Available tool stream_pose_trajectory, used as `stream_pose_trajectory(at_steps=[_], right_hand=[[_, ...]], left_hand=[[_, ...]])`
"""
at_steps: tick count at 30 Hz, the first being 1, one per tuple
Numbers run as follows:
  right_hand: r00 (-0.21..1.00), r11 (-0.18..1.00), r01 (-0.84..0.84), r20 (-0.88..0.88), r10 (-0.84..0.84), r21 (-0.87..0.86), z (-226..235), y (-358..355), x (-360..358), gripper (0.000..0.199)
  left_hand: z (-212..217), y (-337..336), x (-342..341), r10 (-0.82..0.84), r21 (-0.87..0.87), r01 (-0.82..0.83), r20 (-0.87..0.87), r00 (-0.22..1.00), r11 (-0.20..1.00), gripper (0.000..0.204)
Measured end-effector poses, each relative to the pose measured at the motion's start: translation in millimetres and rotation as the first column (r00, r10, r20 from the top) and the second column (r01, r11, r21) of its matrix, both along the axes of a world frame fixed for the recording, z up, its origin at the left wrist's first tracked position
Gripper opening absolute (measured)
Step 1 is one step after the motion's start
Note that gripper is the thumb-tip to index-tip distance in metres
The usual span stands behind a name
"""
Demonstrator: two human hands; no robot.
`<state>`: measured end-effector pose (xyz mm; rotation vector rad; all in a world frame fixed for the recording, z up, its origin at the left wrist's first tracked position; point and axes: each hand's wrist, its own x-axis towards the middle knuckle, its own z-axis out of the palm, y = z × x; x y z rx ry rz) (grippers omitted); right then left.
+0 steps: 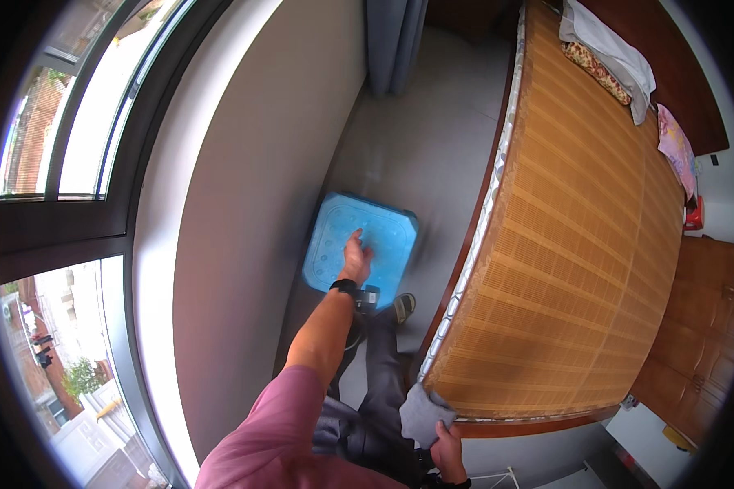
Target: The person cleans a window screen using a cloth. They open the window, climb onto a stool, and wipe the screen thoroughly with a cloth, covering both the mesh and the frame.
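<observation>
A light blue plastic stool (326, 244) with cut corners stands on the floor between the wall and the bed. My left hand (356, 259) is over its top, fingers stretched out and nothing seen in them; whether it touches the stool I cannot tell. Low in the view, beside the bed's near corner, my right hand (447, 452) grips a grey cloth (424, 414), which hangs bunched from the fingers. A dark band with a small box-shaped device (368, 297) sits at my left wrist.
To the right is a bed with a woven brown mat (563, 244); pillows and a white cloth (607, 41) lie at its far end. A grey curtain (393, 45) hangs ahead. On the left runs a wall (245, 204) under a dark-framed window (57, 236). My slippered foot (404, 307) is close to the stool.
</observation>
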<state>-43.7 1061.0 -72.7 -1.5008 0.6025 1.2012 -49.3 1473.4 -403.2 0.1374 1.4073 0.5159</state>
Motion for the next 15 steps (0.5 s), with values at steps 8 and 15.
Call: stream_pose_trajectory(at_steps=[8, 15], right_hand=[[0.993, 0.993, -0.115, -0.008, 0.115, -0.002, -9, 19, 5, 0.048], [0.978, 0.967, -0.169, 0.152, 0.14, 0.192, -28, 68, 28, 0.047]], left_hand=[[-20, -1, -5, -0.22, 0.362, 0.15, 0.16, 0.962, 0.92, 0.069], [168, -22, -32, -0.681, 0.257, 0.632, 0.33, 0.653, 0.731, 0.081]])
